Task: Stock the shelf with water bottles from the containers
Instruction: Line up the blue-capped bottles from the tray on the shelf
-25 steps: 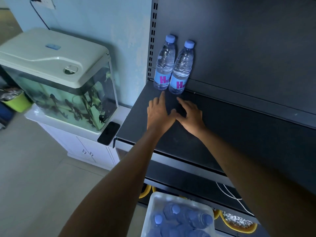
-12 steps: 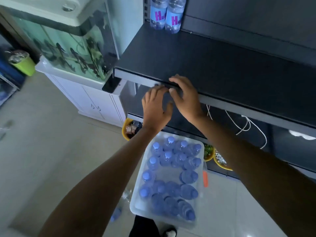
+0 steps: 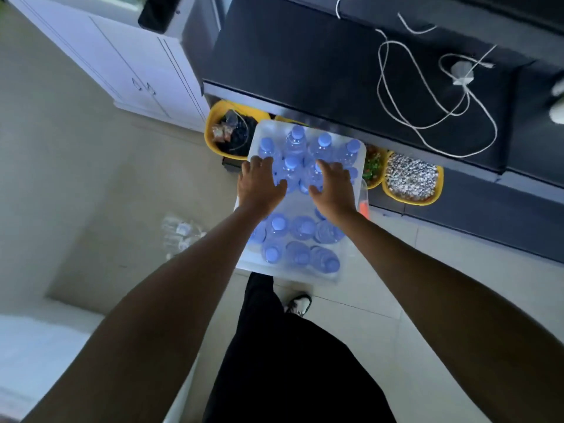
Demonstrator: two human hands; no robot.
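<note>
Having dropped from the shelf [image 3: 305,62], the left hand [image 3: 259,184] and right hand [image 3: 332,190] now hover, fingers spread, holding nothing, over the bin's [image 3: 362,154] far-end bottles [image 3: 296,138].

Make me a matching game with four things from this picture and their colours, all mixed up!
Things:
1. bottle caps
2. loose cable
3. gravel tub
4. trousers

Colours:
a. white
b. black
c. blue
d. yellow

Right pairs: 1-c, 2-a, 3-d, 4-b.
</note>
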